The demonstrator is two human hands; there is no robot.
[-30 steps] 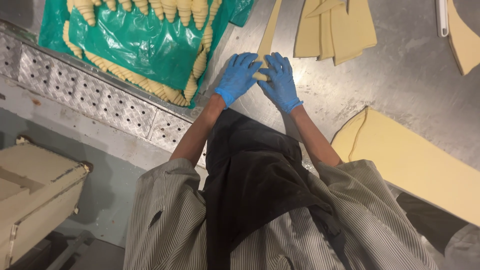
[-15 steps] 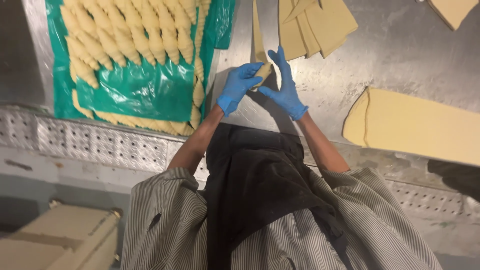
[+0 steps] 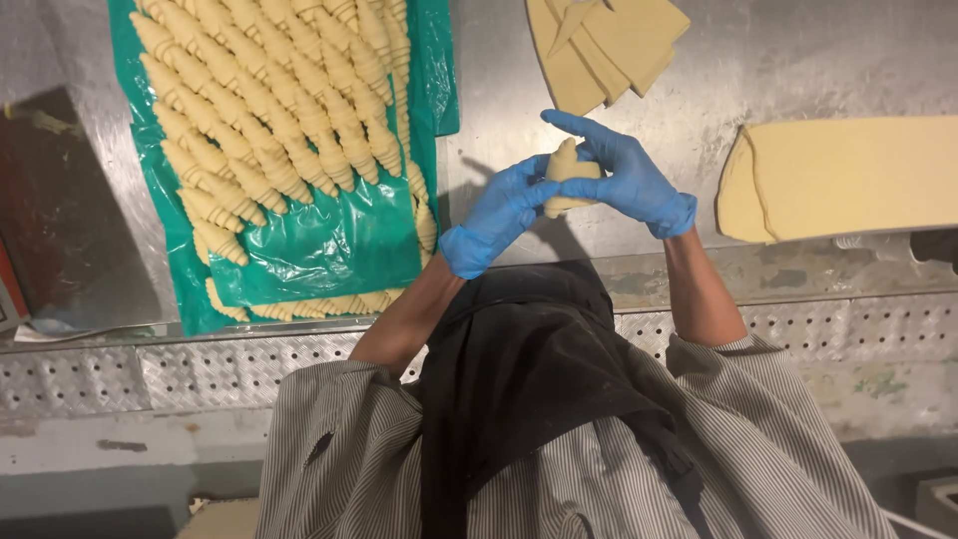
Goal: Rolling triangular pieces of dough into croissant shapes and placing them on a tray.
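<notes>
Both hands wear blue gloves and hold one rolled piece of pale dough [image 3: 567, 176] lifted above the steel table [image 3: 778, 70]. My left hand [image 3: 499, 212] grips its left end from below. My right hand [image 3: 627, 176] wraps its right end, fingers curled over the top. To the left lies a green plastic sheet [image 3: 329, 250] carrying several rows of shaped raw croissants [image 3: 269, 110]. Cut dough triangles [image 3: 604, 45] lie stacked beyond the hands.
A thick folded slab of dough [image 3: 848, 175] lies at the right. A perforated metal ledge [image 3: 150, 374] runs along the table's near edge. A dark panel [image 3: 60, 220] stands at the far left. My striped shirt and black apron fill the bottom.
The hands have rolled the dough strip on the table into a croissant shape and lifted it off the surface. The camera view has shifted, showing more of the green sheet.
</notes>
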